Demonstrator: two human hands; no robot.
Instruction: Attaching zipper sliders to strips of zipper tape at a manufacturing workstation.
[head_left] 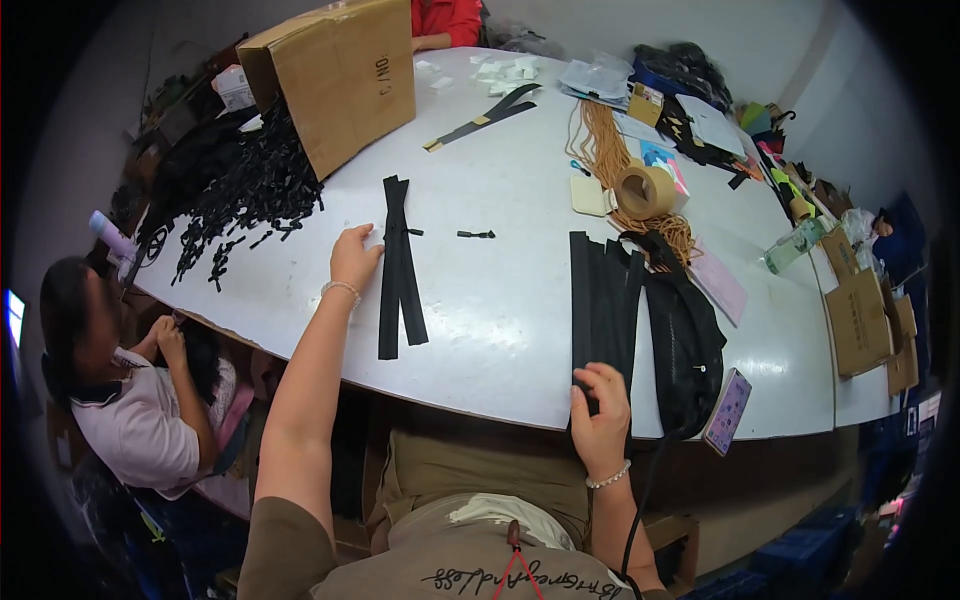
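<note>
A black zipper (393,270) lies on the white table, its two tapes crossing near the top and spreading at the bottom, with a small pull sticking out to the right. Just left of it is my left hand (354,262), fingers bent and a little apart, the thumb close to the tape's edge; I see nothing held. A loose black zipper pull (477,234) rests to the right of the zipper. My right hand (601,415) hovers over the near end of a stack of black zipper strips (603,300), thumb and fingers apart around nothing visible.
A cardboard box (350,85) lies tipped beside a heap of black zipper pulls (260,180). Rightward are a black pouch (683,335), a phone (728,411) at the table edge, a tape roll (645,191) and tan cords (598,140). A seated person (150,400) is at left.
</note>
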